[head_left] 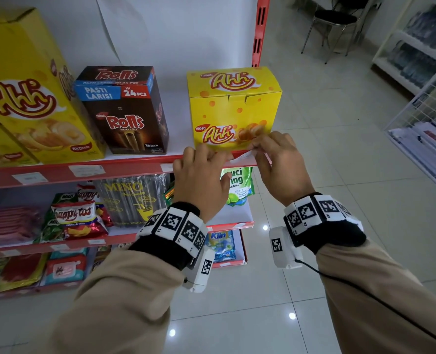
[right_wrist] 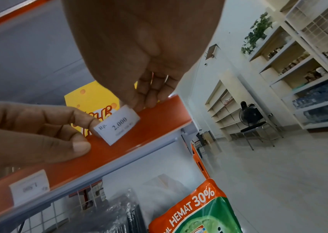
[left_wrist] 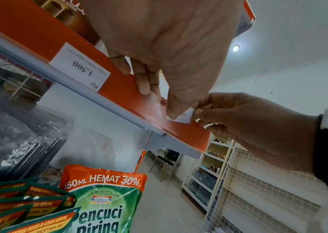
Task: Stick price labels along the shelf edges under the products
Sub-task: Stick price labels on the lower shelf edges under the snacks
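A small white price label (head_left: 243, 156) (left_wrist: 185, 116) (right_wrist: 117, 124) reading "Rp. 2.000" lies against the red edge (head_left: 125, 166) (left_wrist: 123, 85) (right_wrist: 139, 141) of the top shelf. It sits just under the small yellow Ahh box (head_left: 233, 108). My left hand (head_left: 206, 169) (left_wrist: 171, 47) (right_wrist: 29, 129) pinches the label's left end between thumb and forefinger. My right hand (head_left: 275, 159) (left_wrist: 249, 119) (right_wrist: 139, 47) pinches its right end. The label is tilted along the strip.
Other labels (head_left: 86, 170) (left_wrist: 79, 67) (right_wrist: 29, 187) are stuck further left on the same edge, under a brown Rolls box (head_left: 125, 111) and a tall yellow Ahh box (head_left: 25, 93). A green dish-soap pouch (head_left: 237, 185) stands below. A chair (head_left: 334, 24) and white racks (head_left: 429, 118) stand to the right.
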